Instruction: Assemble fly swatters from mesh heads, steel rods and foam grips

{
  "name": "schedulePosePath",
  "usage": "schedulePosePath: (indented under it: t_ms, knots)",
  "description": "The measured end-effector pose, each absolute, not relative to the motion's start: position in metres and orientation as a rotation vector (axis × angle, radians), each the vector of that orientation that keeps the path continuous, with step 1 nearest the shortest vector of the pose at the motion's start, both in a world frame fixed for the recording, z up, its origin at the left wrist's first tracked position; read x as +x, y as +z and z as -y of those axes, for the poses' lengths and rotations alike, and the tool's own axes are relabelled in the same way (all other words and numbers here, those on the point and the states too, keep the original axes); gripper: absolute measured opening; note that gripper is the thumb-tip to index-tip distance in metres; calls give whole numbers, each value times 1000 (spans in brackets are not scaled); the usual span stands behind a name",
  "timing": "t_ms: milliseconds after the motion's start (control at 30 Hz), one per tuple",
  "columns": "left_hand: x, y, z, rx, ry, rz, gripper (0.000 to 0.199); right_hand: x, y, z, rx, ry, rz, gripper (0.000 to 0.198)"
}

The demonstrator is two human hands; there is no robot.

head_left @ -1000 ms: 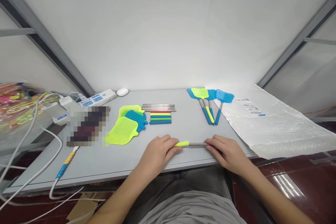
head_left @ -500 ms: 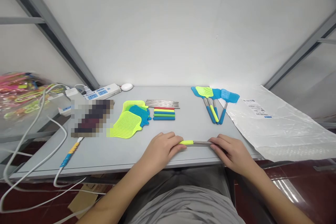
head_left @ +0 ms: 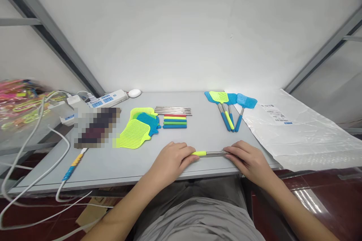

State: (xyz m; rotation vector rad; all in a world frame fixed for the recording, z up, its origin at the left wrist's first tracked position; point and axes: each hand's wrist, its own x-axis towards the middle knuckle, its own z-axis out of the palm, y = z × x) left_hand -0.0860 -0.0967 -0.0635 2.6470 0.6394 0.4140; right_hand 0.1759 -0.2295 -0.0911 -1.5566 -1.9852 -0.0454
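Near the table's front edge, my left hand is closed round a yellow-green handle grip. A metal rod runs from that grip to my right hand, whose thumb and fingers pinch its other end. Beyond my hands lie several coloured handle grips in a row, red, yellow, blue and green. Behind them are several bare metal rods. To their left, perforated fly swatter heads in yellow-green and blue overlap. Fly swatters with heads and handles joined lie at the back right.
A white plastic mailing bag covers the table's right side. On the left are a power strip, a pixelated object, white cables and a bag of colourful items. A white rounded object sits near the wall.
The whole view has shifted slightly. My right hand still pinches the rod, its fingers a little changed in position; my left hand keeps its hold on the yellow-green grip.
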Motion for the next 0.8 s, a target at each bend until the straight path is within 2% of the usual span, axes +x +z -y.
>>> schedulePosePath:
  t_ms: [800]
  knots:
    - [-86,-63,98,2678,434,-625,37,174,-89,228,-1567,-87,2002,23]
